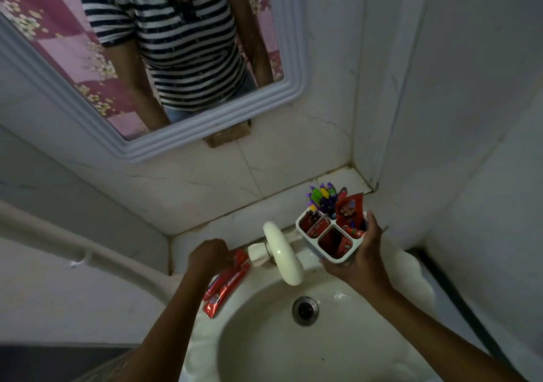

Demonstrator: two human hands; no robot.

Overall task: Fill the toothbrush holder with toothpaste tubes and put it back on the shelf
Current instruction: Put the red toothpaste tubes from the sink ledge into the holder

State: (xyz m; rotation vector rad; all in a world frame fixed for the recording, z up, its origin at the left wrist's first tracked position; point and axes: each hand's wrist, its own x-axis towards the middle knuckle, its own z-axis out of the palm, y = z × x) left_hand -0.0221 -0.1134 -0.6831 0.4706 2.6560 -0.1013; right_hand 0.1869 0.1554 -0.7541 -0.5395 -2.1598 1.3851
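Note:
My right hand grips a white toothbrush holder with several compartments, held above the sink's back right edge. Red toothpaste tubes stick out of its compartments, and purple and green toothbrushes stand in the far one. My left hand is closed over the top end of a red toothpaste tube at the sink's back left rim. Two more red tubes lie beside it on the rim, partly under my left forearm.
A cream tap juts over the white sink between my hands. Behind the sink runs a tiled ledge into the wall corner. A white-framed mirror hangs above. A pipe crosses the left wall.

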